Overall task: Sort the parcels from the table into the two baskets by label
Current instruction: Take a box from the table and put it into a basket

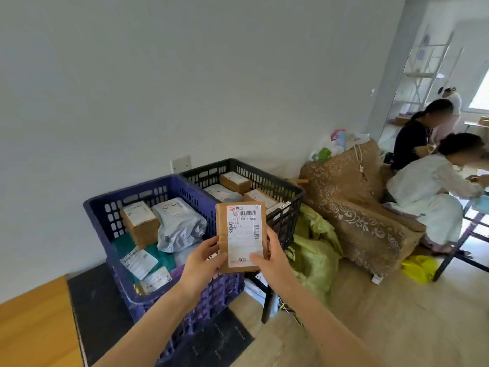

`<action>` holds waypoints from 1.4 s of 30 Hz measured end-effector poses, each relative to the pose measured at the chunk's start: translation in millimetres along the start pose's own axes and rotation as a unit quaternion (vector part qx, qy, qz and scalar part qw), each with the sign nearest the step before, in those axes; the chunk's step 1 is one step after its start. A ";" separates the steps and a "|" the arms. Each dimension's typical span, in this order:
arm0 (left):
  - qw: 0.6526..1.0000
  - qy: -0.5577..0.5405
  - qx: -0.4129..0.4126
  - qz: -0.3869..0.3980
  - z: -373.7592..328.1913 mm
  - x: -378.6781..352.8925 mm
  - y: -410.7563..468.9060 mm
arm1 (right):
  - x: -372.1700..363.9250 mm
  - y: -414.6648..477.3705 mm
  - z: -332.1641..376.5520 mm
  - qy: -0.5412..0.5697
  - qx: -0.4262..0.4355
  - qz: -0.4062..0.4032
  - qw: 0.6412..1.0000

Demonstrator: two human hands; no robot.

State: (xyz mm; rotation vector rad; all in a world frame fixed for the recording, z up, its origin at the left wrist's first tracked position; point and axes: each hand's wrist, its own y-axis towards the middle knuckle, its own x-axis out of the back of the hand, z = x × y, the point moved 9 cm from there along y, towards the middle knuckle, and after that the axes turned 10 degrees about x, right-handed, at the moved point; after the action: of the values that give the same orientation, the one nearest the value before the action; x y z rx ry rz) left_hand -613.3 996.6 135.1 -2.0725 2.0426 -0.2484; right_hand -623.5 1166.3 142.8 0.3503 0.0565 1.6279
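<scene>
Head view shows both hands raised together around one brown parcel (241, 237); the left hand (202, 262) pinches its lower left edge, thumb across the front and fingers behind; the right hand (272, 256) pinches the lower right edge the same way, thumb lying on the bottom of the white label (244, 234); the parcel stands upright with the label facing the camera, a barcode at its top and the printed line "436 A208 066" below it; it is held in the air in front of the two baskets, about where they meet. Just behind and to the left sits the blue basket (137, 295), holding a small cardboard box (140, 223), a grey plastic mailer (180, 223) and several flat labelled packets over something teal; touching its far right side is the black basket (287, 221), with cardboard boxes and a pale mailer inside. A wooden worktop (34, 327) shows at the lower left corner; yellow-green bags (315, 250) lie on the floor right of the black basket, beside a brown patterned sofa (354, 207); further right, two people sit.
</scene>
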 end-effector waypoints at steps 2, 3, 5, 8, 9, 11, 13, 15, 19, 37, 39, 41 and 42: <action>1.000 -0.005 0.000 0.003 -6.1 -10.7 23.3 | 10.2 23.0 -3.5 -0.002 0.000 -0.006 1.000; 1.000 -0.008 0.001 0.005 -8.4 -15.1 34.1 | 15.1 33.3 -5.2 -0.003 0.000 -0.009 1.000; 1.000 -0.010 0.002 0.005 -14.3 -24.9 51.8 | 26.4 52.0 -9.8 -0.001 -0.001 -0.018 1.000; 1.000 -0.003 -0.001 0.009 -22.1 -41.7 71.9 | 43.7 74.8 -16.5 0.006 -0.005 -0.024 1.000; 1.000 -0.001 -0.003 0.011 -25.7 -47.5 77.2 | 49.9 82.1 -17.6 0.007 -0.002 -0.025 1.000; 1.000 0.007 -0.010 0.010 -35.1 -57.9 88.1 | 62.5 96.9 -16.7 0.012 0.007 -0.027 1.000; 1.000 0.011 -0.020 0.001 -46.5 -66.9 102.3 | 76.1 114.1 -15.7 0.013 0.021 -0.027 0.999; 1.000 0.002 -0.030 0.000 -57.9 -78.1 117.1 | 88.6 133.3 -15.9 0.015 0.035 -0.021 0.999; 0.999 -0.010 -0.033 -0.019 -75.6 -95.4 150.8 | 111.4 176.8 -23.0 0.014 0.043 0.007 0.999; 0.968 0.066 0.104 -0.219 -75.6 -101.1 279.6 | 104.9 338.8 -116.9 -0.005 0.009 0.240 0.971; 0.962 0.075 0.122 -0.231 -70.0 -94.4 290.2 | 94.4 345.7 -127.0 0.004 -0.002 0.260 0.966; 0.959 0.082 0.137 -0.235 -63.0 -86.7 302.3 | 84.7 356.1 -138.6 0.004 -0.012 0.276 0.961; 0.957 0.086 0.145 -0.235 -59.3 -83.5 308.1 | 79.5 361.0 -145.7 -0.003 -0.017 0.282 0.959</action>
State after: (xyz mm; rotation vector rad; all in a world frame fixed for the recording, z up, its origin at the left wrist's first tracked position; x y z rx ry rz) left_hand -927.5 1074.9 110.8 -2.3702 1.4460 -0.7804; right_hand -1013.2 1235.5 108.1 0.3635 -0.0850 2.1904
